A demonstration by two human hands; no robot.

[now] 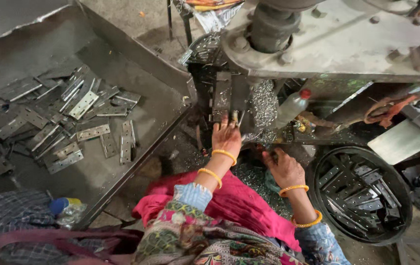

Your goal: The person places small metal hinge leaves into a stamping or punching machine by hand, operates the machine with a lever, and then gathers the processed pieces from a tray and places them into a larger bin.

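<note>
A heavy press machine [337, 39] fills the upper right, with a sloped metal tray [136, 64] of loose hinge plates [85, 104] to the left and a round black bin [318, 196] of more plates to the right. The left hand [226, 137] reaches up under the tool, fingers closed on a small hinge piece [235, 117] at the die. The right hand [284, 169] rests lower among the metal shavings [264, 103]; whether it holds anything I cannot tell. This looks like the seating step; next calls for squaring the piece and clearing the fingers
</note>
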